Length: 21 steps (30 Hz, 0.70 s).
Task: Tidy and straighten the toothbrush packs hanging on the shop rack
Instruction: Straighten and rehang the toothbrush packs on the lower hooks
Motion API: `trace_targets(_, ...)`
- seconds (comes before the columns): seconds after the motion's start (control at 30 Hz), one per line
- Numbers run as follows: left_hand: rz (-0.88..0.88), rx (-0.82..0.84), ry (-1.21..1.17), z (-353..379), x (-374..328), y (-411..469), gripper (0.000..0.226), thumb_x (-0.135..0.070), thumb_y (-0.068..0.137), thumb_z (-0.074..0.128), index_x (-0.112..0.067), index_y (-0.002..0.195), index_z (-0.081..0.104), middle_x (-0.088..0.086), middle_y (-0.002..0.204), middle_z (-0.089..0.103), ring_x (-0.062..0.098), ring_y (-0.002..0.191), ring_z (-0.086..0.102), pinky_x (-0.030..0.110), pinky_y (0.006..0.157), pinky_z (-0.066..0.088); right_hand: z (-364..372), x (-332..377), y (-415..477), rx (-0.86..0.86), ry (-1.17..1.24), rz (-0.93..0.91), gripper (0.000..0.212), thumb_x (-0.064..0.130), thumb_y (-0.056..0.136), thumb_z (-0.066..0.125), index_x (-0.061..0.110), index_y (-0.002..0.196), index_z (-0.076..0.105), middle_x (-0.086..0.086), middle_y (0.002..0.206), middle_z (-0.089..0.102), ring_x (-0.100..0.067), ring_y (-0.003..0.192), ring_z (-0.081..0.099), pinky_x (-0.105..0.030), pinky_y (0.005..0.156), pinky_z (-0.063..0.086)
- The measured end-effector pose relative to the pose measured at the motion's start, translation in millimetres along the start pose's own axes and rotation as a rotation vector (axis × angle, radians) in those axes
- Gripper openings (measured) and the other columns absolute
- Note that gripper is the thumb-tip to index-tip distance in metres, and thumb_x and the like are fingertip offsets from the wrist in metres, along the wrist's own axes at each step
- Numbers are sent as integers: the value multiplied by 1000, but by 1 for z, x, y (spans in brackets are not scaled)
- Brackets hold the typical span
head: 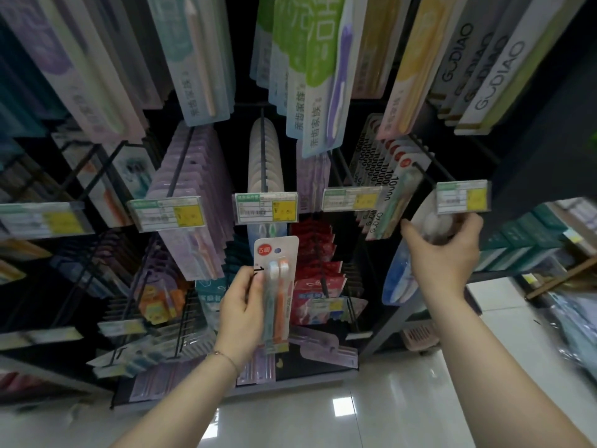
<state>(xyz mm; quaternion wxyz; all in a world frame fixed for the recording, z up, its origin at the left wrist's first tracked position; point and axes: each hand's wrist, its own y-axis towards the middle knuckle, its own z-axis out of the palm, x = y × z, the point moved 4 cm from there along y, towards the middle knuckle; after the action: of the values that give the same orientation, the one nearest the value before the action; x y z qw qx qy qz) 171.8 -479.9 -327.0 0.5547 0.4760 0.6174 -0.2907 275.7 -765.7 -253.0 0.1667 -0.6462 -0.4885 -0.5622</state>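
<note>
My left hand [240, 310] grips a white toothbrush pack [277, 276] with a blue and an orange brush, held upright in front of the rack's middle column. My right hand [447, 253] is curled round a blurred white-and-blue pack [403, 276] hanging at the front of a hook on the right, just below a price tag [462, 198]. Rows of packs hang on black hooks: lilac ones [190, 189], white round-topped ones [263, 150] and striped "GODIAO" ones [384, 189].
Taller packs hang overhead, among them a green-and-white one [318, 76]. Yellow-and-white price tags [265, 206] front each hook. Red packs [315, 253] fill the lower middle. A glossy white floor [371, 409] lies below; a pink basket [420, 334] sits by the rack's foot.
</note>
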Motion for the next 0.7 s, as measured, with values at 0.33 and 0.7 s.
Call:
trace_targets(0.33, -34, -75, 1, -24, -1, -8, 22, -14, 104, 45, -9, 85, 56, 0, 76, 55, 0, 69, 49, 14, 64, 40, 52, 10, -60, 361, -147, -154, 71, 46, 73, 81, 26, 134, 50, 0, 125, 56, -17, 111, 56, -30, 89, 47)
trace_targets(0.7, -30, -143, 64, -54, 8, 1, 24, -19, 105, 45, -20, 82, 55, -8, 73, 55, 6, 69, 50, 20, 63, 40, 123, 63, -100, 556, -138, -376, 89, 50, 78, 75, 31, 153, 31, 1, 111, 47, -17, 94, 55, -33, 77, 52)
